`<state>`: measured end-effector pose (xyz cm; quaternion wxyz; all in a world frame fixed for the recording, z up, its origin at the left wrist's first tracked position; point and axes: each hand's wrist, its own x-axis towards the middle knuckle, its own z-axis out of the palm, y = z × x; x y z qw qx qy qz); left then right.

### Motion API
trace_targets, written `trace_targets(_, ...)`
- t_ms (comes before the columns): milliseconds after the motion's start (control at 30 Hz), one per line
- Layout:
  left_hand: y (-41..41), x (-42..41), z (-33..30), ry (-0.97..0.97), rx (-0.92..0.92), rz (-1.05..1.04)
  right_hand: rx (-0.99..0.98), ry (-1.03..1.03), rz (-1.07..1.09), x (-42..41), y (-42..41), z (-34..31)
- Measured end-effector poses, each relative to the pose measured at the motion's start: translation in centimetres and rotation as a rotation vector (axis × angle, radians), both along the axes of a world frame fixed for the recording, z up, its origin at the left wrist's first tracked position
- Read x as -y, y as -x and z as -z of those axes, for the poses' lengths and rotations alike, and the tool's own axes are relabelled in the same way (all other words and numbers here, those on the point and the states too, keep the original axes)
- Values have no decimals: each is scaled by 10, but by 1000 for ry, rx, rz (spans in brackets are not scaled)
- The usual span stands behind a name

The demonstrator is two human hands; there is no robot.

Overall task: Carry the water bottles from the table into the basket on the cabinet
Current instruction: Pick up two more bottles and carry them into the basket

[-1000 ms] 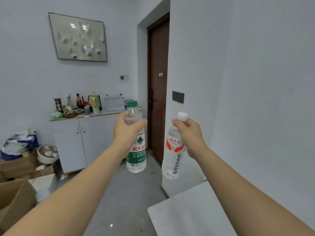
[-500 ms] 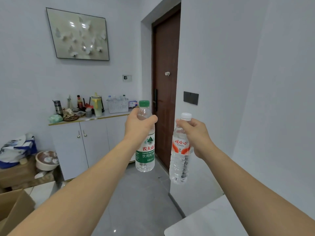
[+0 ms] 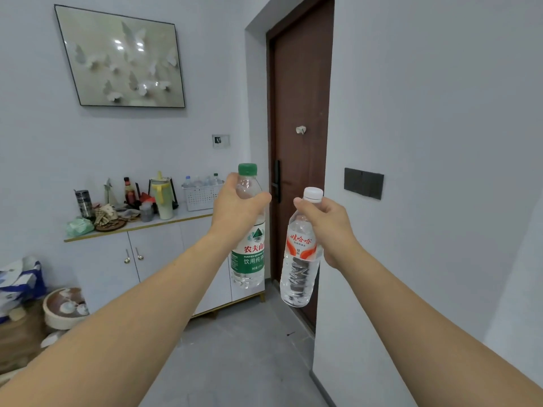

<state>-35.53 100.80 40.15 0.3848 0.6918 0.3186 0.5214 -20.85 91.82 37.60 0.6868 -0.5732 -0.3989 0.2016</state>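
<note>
At arm's length before the person, two water bottles are hanging upright in the air; the left hand is gripping the green-capped bottle round its shoulder, fingers and thumb curled about the clear plastic just under the cap, the green-and-white label showing below the fist; the right hand is gripping the white-capped bottle near its neck, the orange-and-white label facing the camera; the two bottles are hanging side by side, near each other but apart. Behind them, against the far wall, a white cabinet is standing; on its top, at the right end, the white perforated basket is sitting, already holding several bottles whose caps are showing above its rim; left of the basket a yellow-green jug, a dark sauce bottle and a steel tumbler are crowding the top. Right of the cabinet a brown door is standing closed; above the cabinet a framed butterfly picture is hanging.
</note>
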Motion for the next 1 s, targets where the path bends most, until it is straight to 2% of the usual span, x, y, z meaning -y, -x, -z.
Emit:
trace_targets(133,-2,-66,3,-13,23,-6,-45,2,-17,-64,-6,3)
trace_targets(467,1,-257,4,-70,28,-9,-13,-13,-22,-262,5,9)
trace_targets(767,3,-412,-11,-21,68,14,-63,-65,22,-428,14,-4)
trace_targets(1000,-25,-530,-3,18,98,-24,-67,-37,18,-544,-12,4)
